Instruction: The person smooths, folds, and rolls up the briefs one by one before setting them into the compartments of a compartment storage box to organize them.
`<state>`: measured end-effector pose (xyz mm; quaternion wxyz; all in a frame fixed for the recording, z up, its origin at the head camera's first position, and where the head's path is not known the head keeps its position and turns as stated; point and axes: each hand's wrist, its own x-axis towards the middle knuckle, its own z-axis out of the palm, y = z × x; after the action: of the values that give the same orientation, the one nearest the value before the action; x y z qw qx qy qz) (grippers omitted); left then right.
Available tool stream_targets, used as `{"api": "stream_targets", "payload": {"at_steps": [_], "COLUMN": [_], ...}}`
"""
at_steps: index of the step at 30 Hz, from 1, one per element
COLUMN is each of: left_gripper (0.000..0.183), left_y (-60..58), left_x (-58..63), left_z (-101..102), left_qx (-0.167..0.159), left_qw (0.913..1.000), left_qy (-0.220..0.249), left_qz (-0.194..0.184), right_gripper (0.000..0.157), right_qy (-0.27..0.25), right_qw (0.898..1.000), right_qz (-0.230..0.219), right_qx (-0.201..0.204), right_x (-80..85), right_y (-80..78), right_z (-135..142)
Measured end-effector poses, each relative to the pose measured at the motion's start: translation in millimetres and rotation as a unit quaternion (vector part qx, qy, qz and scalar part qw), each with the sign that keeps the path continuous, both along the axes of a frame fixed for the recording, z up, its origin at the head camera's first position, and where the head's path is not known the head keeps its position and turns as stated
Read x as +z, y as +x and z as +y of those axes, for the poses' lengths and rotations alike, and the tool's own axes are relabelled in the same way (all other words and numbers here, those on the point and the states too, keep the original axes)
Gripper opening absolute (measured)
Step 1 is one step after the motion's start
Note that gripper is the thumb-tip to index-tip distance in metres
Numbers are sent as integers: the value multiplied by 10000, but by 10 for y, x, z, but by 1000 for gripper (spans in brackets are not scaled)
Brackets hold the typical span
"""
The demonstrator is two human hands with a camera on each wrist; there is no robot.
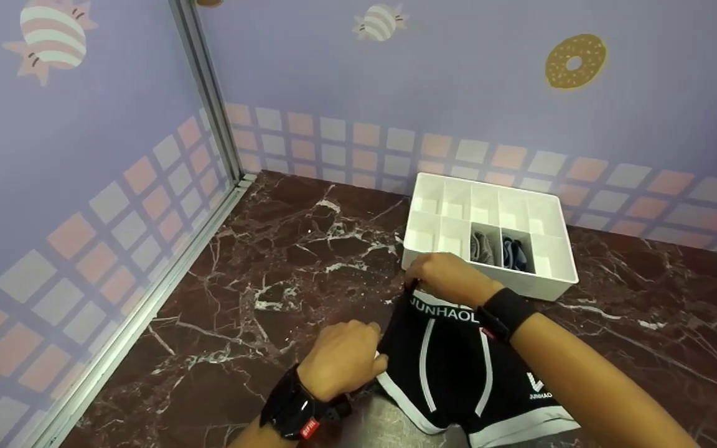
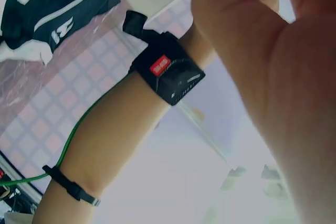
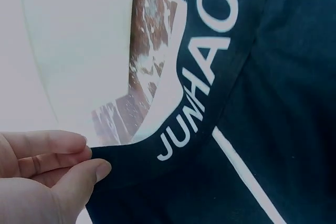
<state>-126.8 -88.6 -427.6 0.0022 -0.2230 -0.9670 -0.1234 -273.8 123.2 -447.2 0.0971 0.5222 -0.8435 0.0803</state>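
A pair of black boxer briefs (image 1: 455,367) with white trim lies front up in the head view, its lettered waistband towards the back. My right hand (image 1: 455,277) pinches the waistband at its left end. Close up in the right wrist view, the thumb and fingers (image 3: 58,142) grip that black waistband (image 3: 194,103). Lower down, my left hand (image 1: 343,361) holds the left leg's edge by the white hem. In the left wrist view its palm (image 2: 252,66) fills the right side, and its fingertips are out of sight.
Just beyond my right hand stands a white divided box (image 1: 561,249) against the wall. Two grey compartments in its front row hold a folded grey cloth (image 1: 482,247) and a folded blue cloth (image 1: 513,254). A metal rail (image 1: 165,305) edges the dark marbled table (image 1: 259,249) on the left.
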Motion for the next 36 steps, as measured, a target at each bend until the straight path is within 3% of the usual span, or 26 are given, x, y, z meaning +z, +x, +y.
{"api": "stream_targets", "payload": {"at_steps": [10,19,30,36], "left_gripper": [13,14,14,14], "left_y": [54,129,169,213], "left_x": [53,50,98,53], "left_z": [246,578,1146,1497], "left_qx": [-255,-537,-1098,-1397], "left_qw": [9902,9670,9535,9466], "left_qy": [1241,2100,2068,2065], "left_qz": [592,1336,1896,2042], "right_gripper": [17,22,26,29], "right_qy": [-272,-715,-752,-770], "right_qw": [9990,9968,9939,9886], "right_qz": [-52,-185,-373,-462], "right_qx": [-348,-304,-710,-1209], "right_x": [100,197,220,211], "right_y": [100,210,383,501], "right_z": [336,727,1204,1502]}}
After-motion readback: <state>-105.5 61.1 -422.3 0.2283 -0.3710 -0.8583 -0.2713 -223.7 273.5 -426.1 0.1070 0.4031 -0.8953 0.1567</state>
